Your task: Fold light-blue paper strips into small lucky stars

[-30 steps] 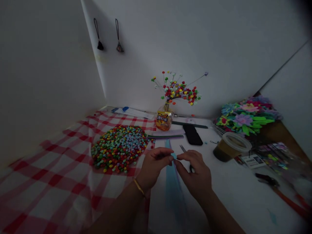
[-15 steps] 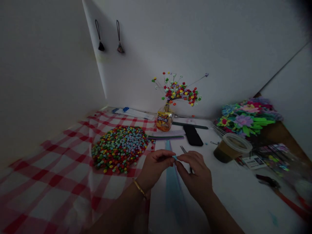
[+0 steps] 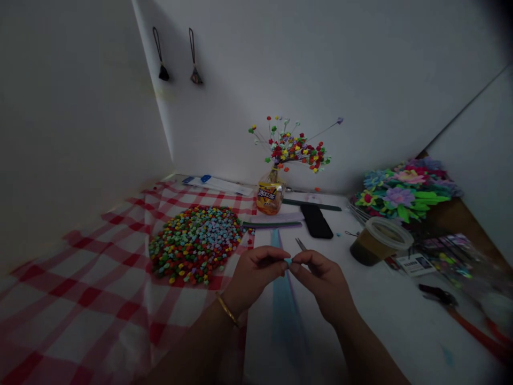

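A tiny light-blue folded paper piece point(image 3: 288, 261) is pinched between the fingertips of both hands. My left hand point(image 3: 254, 275), with a gold bangle at the wrist, grips it from the left. From the right, my right hand point(image 3: 323, 280) grips it with thumb and forefinger. Light-blue paper strips point(image 3: 282, 305) lie on the white table beneath the hands. Partly hidden behind my right hand are scissors point(image 3: 300, 244), with only the blade tips showing. A large heap of small colourful paper stars point(image 3: 198, 243) rests on the red-and-white checked cloth at the left.
Behind the hands stand a bottle point(image 3: 269, 197) of star-tipped stems and a black phone point(image 3: 316, 221). To the right are a lidded plastic tub point(image 3: 379, 241), fuzzy flowers point(image 3: 401, 195), a card point(image 3: 416, 264) and pliers point(image 3: 438, 294). More strips point(image 3: 274, 220) lie near the bottle.
The fingers of my right hand have curled in closer around the small blue piece, and its wrist has turned slightly. The view has shifted a little.
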The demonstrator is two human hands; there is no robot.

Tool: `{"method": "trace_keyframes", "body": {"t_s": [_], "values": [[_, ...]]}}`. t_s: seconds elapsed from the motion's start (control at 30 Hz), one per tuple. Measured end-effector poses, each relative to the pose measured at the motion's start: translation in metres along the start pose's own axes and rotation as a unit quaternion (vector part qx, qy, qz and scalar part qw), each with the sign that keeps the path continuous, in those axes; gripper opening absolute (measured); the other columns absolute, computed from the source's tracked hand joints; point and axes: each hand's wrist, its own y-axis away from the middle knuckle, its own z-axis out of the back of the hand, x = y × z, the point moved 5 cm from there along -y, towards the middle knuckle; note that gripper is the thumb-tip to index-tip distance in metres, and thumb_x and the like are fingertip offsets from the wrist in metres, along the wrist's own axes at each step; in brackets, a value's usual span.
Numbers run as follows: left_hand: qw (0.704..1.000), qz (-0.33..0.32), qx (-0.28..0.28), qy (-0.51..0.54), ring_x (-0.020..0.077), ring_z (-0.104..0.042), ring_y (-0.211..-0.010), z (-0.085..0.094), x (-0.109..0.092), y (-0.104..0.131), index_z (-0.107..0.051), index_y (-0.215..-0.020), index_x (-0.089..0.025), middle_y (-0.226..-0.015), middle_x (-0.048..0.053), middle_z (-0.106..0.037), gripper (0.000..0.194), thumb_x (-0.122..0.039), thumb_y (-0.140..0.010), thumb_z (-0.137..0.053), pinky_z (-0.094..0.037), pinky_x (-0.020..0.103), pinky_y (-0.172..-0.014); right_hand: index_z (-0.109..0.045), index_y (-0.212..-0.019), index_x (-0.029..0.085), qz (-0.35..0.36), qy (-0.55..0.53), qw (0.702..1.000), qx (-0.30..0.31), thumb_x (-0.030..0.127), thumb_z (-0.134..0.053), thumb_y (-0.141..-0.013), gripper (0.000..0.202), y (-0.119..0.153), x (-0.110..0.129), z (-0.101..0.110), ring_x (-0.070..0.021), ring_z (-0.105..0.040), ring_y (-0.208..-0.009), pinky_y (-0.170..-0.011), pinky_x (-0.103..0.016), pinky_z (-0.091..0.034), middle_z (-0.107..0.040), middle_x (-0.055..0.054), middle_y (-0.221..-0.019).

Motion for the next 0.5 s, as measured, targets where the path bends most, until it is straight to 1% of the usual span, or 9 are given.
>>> {"method": "trace_keyframes", "body": {"t_s": [0.1, 0.2, 0.37, 0.43, 0.5], "values": [[0.999, -0.013, 0.035, -0.004, 0.0106, -0.057, -0.060, -0.0018, -0.0025, 0.0012, -0.074, -0.074, -0.017, -0.065, 0.001, -0.066, 0.014, -0.016, -0.060, -0.077, -0.046, 0.022, -0.058, -0.064, -0.072, 0.019, -0.015, -0.047, 0.998, 0.026, 0.033, -0.071, -0.070, 0.016, -0.0001, -0.0042, -0.0007, -0.0138, -0.055, -0.063, -0.058, -0.029, -0.047, -0.060, 0.001, -0.067], [0.997, -0.023, 0.069, -0.018, 0.0118, -0.057, -0.062, -0.0035, -0.0055, 0.0018, -0.075, -0.074, -0.016, -0.067, 0.002, -0.066, 0.014, -0.017, -0.060, -0.077, -0.046, 0.023, -0.058, -0.061, -0.069, 0.019, -0.025, -0.070, 0.996, 0.049, 0.034, -0.072, -0.069, 0.019, 0.0010, -0.0050, -0.0013, -0.0125, -0.053, -0.060, -0.055, -0.028, -0.045, -0.058, 0.002, -0.065], [0.996, -0.026, 0.075, -0.040, 0.0129, -0.057, -0.062, -0.0030, -0.0071, 0.0023, -0.074, -0.073, -0.016, -0.067, 0.003, -0.066, 0.013, -0.019, -0.061, -0.077, -0.046, 0.024, -0.059, -0.060, -0.066, 0.019, -0.024, -0.073, 0.996, 0.055, 0.034, -0.073, -0.068, 0.019, 0.0012, -0.0036, -0.0008, -0.0126, -0.052, -0.057, -0.054, -0.028, -0.045, -0.058, 0.002, -0.063], [0.996, -0.012, 0.081, -0.027, 0.0132, -0.058, -0.061, -0.0042, -0.0050, 0.0026, -0.074, -0.076, -0.015, -0.065, 0.004, -0.066, 0.015, -0.022, -0.063, -0.076, -0.047, 0.025, -0.059, -0.060, -0.066, 0.019, -0.028, -0.078, 0.995, 0.055, 0.033, -0.072, -0.068, 0.019, 0.0008, -0.0044, -0.0007, -0.0131, -0.053, -0.057, -0.054, -0.029, -0.045, -0.059, 0.002, -0.062], [0.997, 0.006, 0.074, -0.009, 0.0133, -0.059, -0.057, -0.0046, -0.0024, 0.0024, -0.074, -0.078, -0.014, -0.061, 0.003, -0.066, 0.017, -0.025, -0.065, -0.075, -0.047, 0.027, -0.058, -0.060, -0.065, 0.019, -0.035, -0.086, 0.994, 0.053, 0.033, -0.072, -0.068, 0.019, 0.0004, -0.0058, -0.0004, -0.0139, -0.055, -0.059, -0.055, -0.030, -0.046, -0.061, 0.002, -0.062]]}}
